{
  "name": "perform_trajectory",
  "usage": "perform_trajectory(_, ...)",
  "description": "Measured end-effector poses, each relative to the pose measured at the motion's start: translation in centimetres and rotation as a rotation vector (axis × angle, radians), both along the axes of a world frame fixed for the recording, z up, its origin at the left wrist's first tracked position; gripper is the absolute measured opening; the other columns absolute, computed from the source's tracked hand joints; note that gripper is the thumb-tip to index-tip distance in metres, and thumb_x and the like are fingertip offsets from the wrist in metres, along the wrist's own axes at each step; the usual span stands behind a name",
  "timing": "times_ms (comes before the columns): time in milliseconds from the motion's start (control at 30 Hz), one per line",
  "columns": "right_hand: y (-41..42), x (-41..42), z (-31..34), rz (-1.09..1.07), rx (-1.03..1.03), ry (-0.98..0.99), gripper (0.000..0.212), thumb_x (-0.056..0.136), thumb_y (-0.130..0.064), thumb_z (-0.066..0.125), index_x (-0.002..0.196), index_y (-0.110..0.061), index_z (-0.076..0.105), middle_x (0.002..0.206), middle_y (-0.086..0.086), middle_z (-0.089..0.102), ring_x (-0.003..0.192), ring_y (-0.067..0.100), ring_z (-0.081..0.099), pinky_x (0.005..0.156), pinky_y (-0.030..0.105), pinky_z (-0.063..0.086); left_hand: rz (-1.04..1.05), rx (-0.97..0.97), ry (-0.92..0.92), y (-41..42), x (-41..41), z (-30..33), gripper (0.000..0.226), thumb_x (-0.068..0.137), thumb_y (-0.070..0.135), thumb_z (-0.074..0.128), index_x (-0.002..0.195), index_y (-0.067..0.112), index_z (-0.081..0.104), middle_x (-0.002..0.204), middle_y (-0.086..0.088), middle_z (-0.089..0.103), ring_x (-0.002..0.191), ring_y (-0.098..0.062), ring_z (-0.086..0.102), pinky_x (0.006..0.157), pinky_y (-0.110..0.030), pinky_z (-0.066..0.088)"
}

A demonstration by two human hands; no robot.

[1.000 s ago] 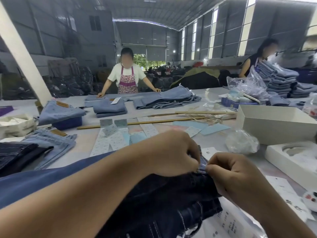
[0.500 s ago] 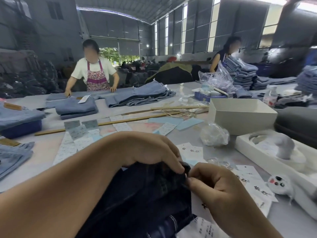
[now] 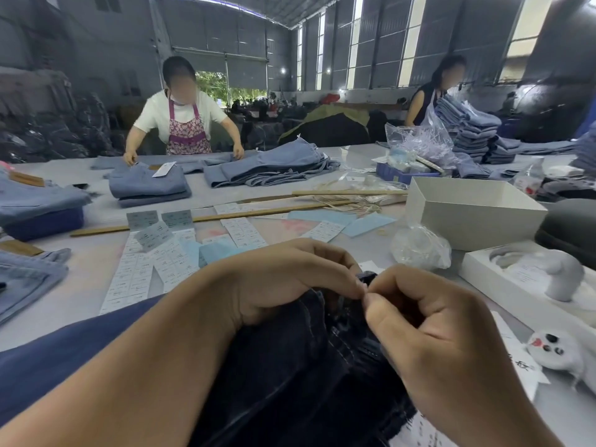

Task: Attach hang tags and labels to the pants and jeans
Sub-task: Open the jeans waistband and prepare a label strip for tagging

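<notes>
While both hands meet at the top edge of the dark jeans [image 3: 290,366], the left hand [image 3: 290,279] curls its fingers over the bunched denim and pinches it at the fingertips, and the right hand [image 3: 429,327] pinches the same raised fold with thumb and forefinger, the two sets of fingertips touching. Whether a tag or string sits between them cannot be told. These jeans lie on the near edge of the table [image 3: 90,269], under both forearms. Beyond the hands, sheets of printed labels [image 3: 142,272] lie flat on the table, with pale blue cards [image 3: 367,224] near them. An open white box [image 3: 474,217] stands to the right, and a clear plastic bag [image 3: 419,248] lies just in front of it. Across the table, a person in an apron [image 3: 185,124] handles folded light jeans [image 3: 148,185].
</notes>
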State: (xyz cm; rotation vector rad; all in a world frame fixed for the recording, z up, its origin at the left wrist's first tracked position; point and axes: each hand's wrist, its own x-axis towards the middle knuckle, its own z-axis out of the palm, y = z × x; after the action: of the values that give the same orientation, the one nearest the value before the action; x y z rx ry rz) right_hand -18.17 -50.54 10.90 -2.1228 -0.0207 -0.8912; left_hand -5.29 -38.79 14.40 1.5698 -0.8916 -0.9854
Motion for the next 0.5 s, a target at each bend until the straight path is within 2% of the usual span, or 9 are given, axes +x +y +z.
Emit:
perform_trajectory(133,-0.29,0.07,0.14,-0.006,0.035,0.096,0.020,0.076,-0.019,0.060,0.057,-0.015,0.056,0.039,-0.011,0.035,0.037,0.004,0.032,0.039,0.011,0.024,0.025,-0.028,0.007,0.01,-0.06,-0.07,0.004,0.076,0.011,0.064,0.073,0.011,0.064,0.070,-0.012,0.058,0.064,-0.018,0.056,0.064,-0.026,0.048)
perform_trajectory(267,-0.52,-0.13,0.10,-0.037,-0.015,0.175,0.017,0.072,-0.019,0.059,0.058,-0.014,0.051,0.042,-0.009,0.034,0.041,0.004,0.032,0.040,0.013,0.024,0.068,-0.054,-0.003,0.07,0.04,-0.28,0.025,0.088,-0.004,0.049,0.075,0.007,0.066,0.065,-0.011,0.059,0.058,-0.016,0.057,0.055,-0.020,0.049)
perform_trajectory(367,-0.53,-0.15,-0.10,-0.064,-0.021,0.183,0.019,0.071,-0.020,0.062,0.056,-0.017,0.051,0.042,-0.010,0.036,0.041,0.004,0.033,0.040,0.013,0.026,0.068,-0.032,-0.106,-0.10,-0.13,-0.46,0.034,0.085,-0.010,0.046,0.075,0.011,0.070,0.071,-0.012,0.062,0.065,-0.018,0.057,0.065,-0.025,0.049)
perform_trajectory(500,-0.41,-0.09,-0.57,-0.101,-0.025,0.120,0.022,0.074,-0.015,0.067,0.055,-0.017,0.055,0.040,-0.010,0.040,0.039,0.003,0.036,0.040,0.010,0.026,0.103,-0.011,-0.299,-0.34,-0.30,-0.44,0.022,0.070,0.012,0.059,0.077,0.025,0.075,0.084,-0.009,0.070,0.078,-0.020,0.059,0.083,-0.037,0.048)
